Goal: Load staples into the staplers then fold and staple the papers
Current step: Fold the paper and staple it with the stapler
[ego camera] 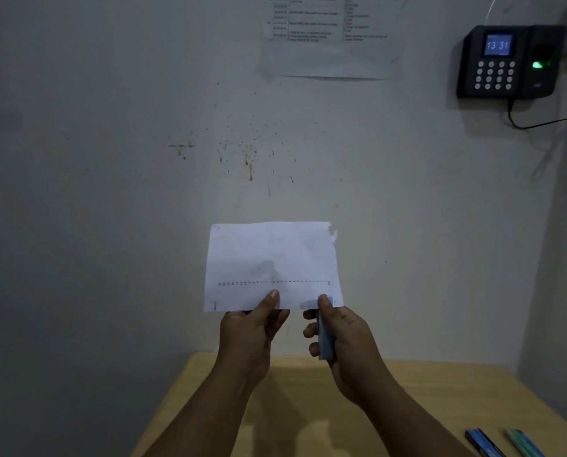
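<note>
A sheet of paper [272, 263] is held up before a wall [110, 159], above a table [407, 407]. Two staplers [484, 443] are laid at the table's right edge.

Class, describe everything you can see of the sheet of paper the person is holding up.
The paper is a white, folded-looking rectangular sheet held upright in the air before the wall, above the wooden table. A row of small printed marks runs across its lower part, and its top right corner looks torn. The left hand pinches its bottom edge; the right hand holds a light blue stapler against the lower right corner.
</note>
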